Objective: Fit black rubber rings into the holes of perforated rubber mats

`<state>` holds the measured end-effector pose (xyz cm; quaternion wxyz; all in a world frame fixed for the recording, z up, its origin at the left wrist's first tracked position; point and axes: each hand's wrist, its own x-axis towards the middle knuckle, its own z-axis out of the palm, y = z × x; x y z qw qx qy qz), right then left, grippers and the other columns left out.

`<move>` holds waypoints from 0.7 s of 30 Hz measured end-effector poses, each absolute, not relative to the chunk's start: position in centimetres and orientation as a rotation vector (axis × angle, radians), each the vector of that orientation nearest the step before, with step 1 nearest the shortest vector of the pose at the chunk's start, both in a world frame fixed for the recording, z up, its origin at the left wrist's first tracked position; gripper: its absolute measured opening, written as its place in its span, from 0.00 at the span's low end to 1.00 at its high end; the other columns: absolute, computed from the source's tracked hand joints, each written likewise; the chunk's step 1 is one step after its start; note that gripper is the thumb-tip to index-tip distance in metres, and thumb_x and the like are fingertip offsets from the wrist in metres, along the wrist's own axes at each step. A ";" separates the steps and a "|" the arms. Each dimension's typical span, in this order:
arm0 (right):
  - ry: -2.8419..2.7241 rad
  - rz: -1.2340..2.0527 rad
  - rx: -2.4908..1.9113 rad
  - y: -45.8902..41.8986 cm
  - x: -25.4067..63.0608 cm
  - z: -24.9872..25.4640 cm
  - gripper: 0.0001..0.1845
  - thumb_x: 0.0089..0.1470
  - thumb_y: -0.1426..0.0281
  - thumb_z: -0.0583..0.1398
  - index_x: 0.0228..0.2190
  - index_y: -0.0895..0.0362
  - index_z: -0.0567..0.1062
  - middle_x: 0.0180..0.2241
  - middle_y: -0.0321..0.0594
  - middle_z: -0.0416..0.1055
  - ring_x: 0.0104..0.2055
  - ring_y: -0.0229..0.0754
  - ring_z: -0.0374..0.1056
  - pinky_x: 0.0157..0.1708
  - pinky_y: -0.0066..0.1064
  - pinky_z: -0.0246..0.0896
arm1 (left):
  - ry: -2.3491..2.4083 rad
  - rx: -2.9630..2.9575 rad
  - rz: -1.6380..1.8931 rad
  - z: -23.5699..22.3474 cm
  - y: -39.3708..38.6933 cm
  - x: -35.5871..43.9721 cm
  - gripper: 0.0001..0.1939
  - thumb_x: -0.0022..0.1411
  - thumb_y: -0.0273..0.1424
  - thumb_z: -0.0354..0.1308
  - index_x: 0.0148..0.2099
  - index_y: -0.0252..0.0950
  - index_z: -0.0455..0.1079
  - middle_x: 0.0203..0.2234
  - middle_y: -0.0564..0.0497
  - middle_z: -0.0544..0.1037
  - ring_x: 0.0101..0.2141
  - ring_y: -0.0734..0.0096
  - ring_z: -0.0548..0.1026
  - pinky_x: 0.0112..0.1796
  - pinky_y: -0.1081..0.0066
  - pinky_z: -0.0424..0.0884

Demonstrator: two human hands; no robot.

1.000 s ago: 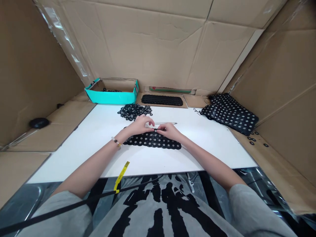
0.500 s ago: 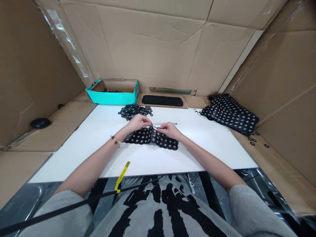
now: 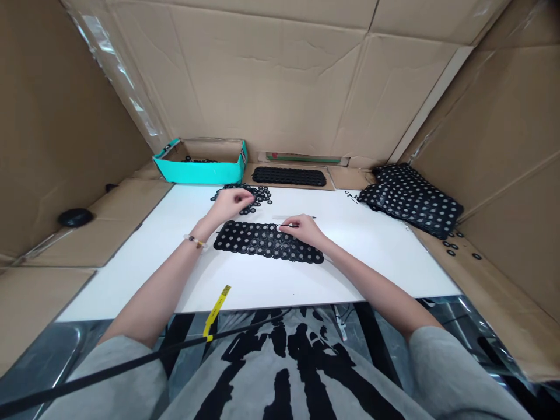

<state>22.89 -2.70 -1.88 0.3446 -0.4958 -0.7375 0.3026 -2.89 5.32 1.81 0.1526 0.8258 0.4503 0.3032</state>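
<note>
A flat panel of linked black rings [image 3: 245, 239] lies on the white board, its light holes making a dotted pattern. My right hand [image 3: 304, 230] pinches at the panel's far edge, right of its middle; any small thing between those fingertips is too fine to see. My left hand [image 3: 231, 205] is over a pile of loose black rings [image 3: 261, 193], beyond the panel's left part. Its fingers are curled together, and what they hold, if anything, is hidden. A thin pale pen-like stick [image 3: 282, 217] lies just behind my right hand.
A turquoise box [image 3: 199, 173] with black rings stands at the back left. Beside it a black ring strip [image 3: 289, 176] lies on cardboard. A larger dotted ring piece [image 3: 415, 198] rests at right, near loose rings [image 3: 450, 249]. Cardboard walls [image 3: 262, 76] enclose the board [image 3: 262, 286].
My left hand has left the panel's edge and moved left to the loose rings. The panel, bent up at its middle before, now lies flat. My right hand stays at its edge.
</note>
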 end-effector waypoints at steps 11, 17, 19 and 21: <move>-1.975 0.712 -1.260 -2.5 22.6 -2.3 0.10 0.52 0.65 0.63 0.28 0.58 0.80 0.24 0.36 0.73 0.26 0.36 0.62 0.30 0.28 0.55 | 0.922 2.669 0.416 0.2 1.6 1.8 0.11 0.58 0.39 0.59 0.34 0.36 0.76 0.27 0.50 0.78 0.29 0.67 0.72 0.32 0.71 0.62; -1.888 0.853 -1.266 -2.3 22.4 -2.8 0.13 0.50 0.62 0.63 0.24 0.59 0.78 0.25 0.38 0.75 0.27 0.37 0.64 0.30 0.28 0.55 | 1.027 2.356 0.472 0.8 3.7 0.0 0.11 0.53 0.37 0.62 0.37 0.38 0.80 0.33 0.49 0.83 0.33 0.64 0.77 0.37 0.68 0.69; -1.879 0.905 -1.268 -2.3 22.5 -2.9 0.12 0.49 0.63 0.64 0.23 0.59 0.77 0.23 0.37 0.74 0.26 0.37 0.64 0.29 0.28 0.54 | 1.161 2.262 0.557 0.9 5.0 -1.3 0.11 0.50 0.38 0.64 0.34 0.37 0.79 0.31 0.48 0.83 0.32 0.62 0.77 0.37 0.67 0.70; -1.883 0.921 -1.272 -2.3 22.6 -2.9 0.12 0.48 0.63 0.64 0.22 0.59 0.76 0.23 0.37 0.73 0.26 0.38 0.64 0.30 0.29 0.55 | 1.351 2.158 0.743 1.0 6.4 -3.0 0.12 0.49 0.38 0.65 0.34 0.37 0.78 0.30 0.47 0.82 0.32 0.61 0.77 0.36 0.66 0.71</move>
